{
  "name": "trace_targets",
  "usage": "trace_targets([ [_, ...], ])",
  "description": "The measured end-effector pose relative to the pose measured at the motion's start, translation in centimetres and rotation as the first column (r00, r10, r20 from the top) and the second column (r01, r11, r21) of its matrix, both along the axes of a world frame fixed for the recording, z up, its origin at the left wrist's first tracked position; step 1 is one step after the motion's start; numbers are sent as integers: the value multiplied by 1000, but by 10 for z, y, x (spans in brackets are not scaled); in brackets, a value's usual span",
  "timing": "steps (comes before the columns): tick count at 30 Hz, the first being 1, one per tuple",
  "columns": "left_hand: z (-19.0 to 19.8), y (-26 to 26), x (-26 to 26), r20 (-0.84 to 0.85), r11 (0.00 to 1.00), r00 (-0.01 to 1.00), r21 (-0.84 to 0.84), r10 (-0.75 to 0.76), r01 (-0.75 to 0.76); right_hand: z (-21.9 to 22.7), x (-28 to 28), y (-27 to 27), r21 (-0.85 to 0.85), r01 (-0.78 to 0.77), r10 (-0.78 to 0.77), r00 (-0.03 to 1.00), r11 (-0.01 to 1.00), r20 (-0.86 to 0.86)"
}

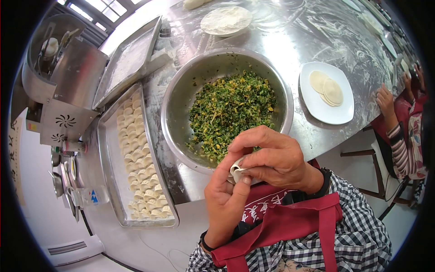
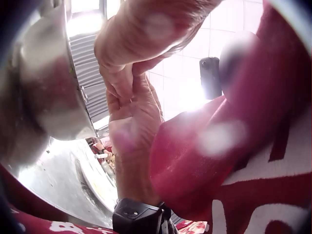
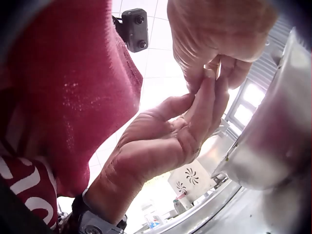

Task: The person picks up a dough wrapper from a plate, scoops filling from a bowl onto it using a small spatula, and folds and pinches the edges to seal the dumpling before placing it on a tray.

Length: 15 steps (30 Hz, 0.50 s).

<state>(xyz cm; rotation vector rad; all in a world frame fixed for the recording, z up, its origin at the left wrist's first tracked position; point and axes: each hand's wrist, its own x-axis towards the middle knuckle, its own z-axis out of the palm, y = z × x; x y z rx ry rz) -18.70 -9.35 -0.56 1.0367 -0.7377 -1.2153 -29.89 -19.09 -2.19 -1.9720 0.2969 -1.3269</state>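
Both hands meet over the near rim of a steel bowl (image 1: 170,136) heaped with chopped green and yellow filling (image 1: 231,113). Between them is a pale dumpling (image 1: 235,170) with its wrapper folded over, partly covered by fingers. My right hand (image 1: 278,158) pinches its edge with thumb and fingertips. From below, my left hand (image 1: 224,204) holds the same dumpling between thumb and fingers. In the right wrist view, the left hand (image 3: 165,134) reaches up to the right hand (image 3: 219,36), fingertips touching; only a sliver of dough shows between them.
Left of the bowl, a metal tray (image 1: 113,172) carries rows of folded dumplings (image 1: 140,158). Behind it lies a floured tray (image 1: 129,59). A white plate (image 1: 312,104) with round wrappers (image 1: 333,93) sits right, a plate of flour (image 1: 226,20) at the back. Another person's hand (image 1: 386,100) rests at the table's right edge.
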Motion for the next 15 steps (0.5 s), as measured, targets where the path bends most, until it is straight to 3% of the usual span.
trace_targets([
  [4, -1, 1, 3, 207, 999, 977, 19, -45, 42, 0, -1, 0, -14, -30, 30, 999, 999, -25],
  [6, -1, 4, 5, 190, 998, 980, 32, -60, 55, 4, 0, 4, 100, 9, -4, 999, 995, -49],
  [13, 3, -4, 2, 140, 998, 988, 2, -66, 67, 4, -5, -1, 59, -54, 58, 995, 997, -81],
  [15, 2, -3, 1, 114, 999, 993, 34, -40, 37, 1, -5, -2, 27, -91, 91, 996, 996, -20],
])
